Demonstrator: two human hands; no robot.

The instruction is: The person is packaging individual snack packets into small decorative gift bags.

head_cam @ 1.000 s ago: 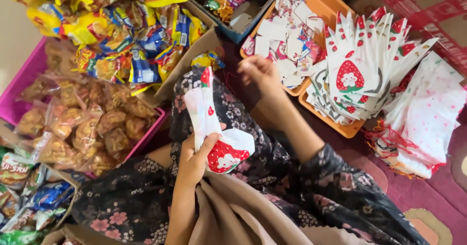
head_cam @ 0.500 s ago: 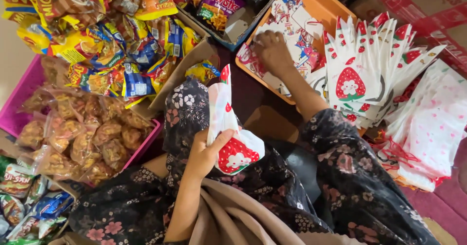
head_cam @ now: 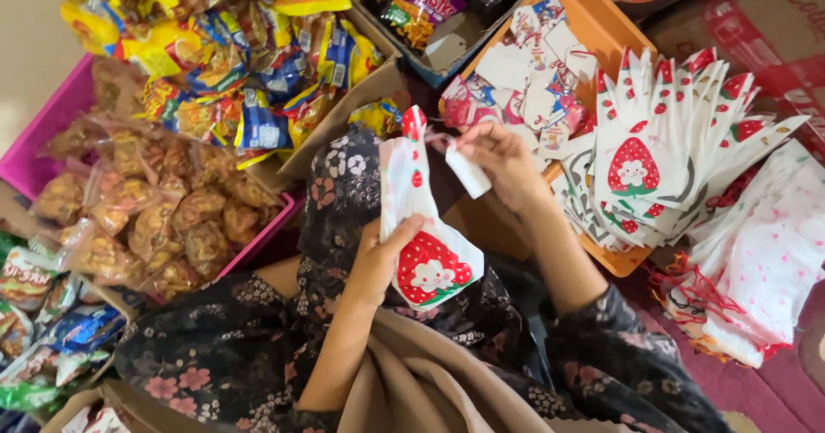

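The strawberry bag in the left hand looks like thin, smooth plastic with a soft sheen, creased where the fingers press it. The small white card pinched by the right hand reads as matt paper. Far left, the snack packets shine, glossy foil-like wrapping, crinkled. Beside them, clear crackly plastic over rough brown cookies, all sitting in a smooth pink plastic bin. On the right, the orange tray looks smooth plastic. The floral sleeve is soft matt cloth.
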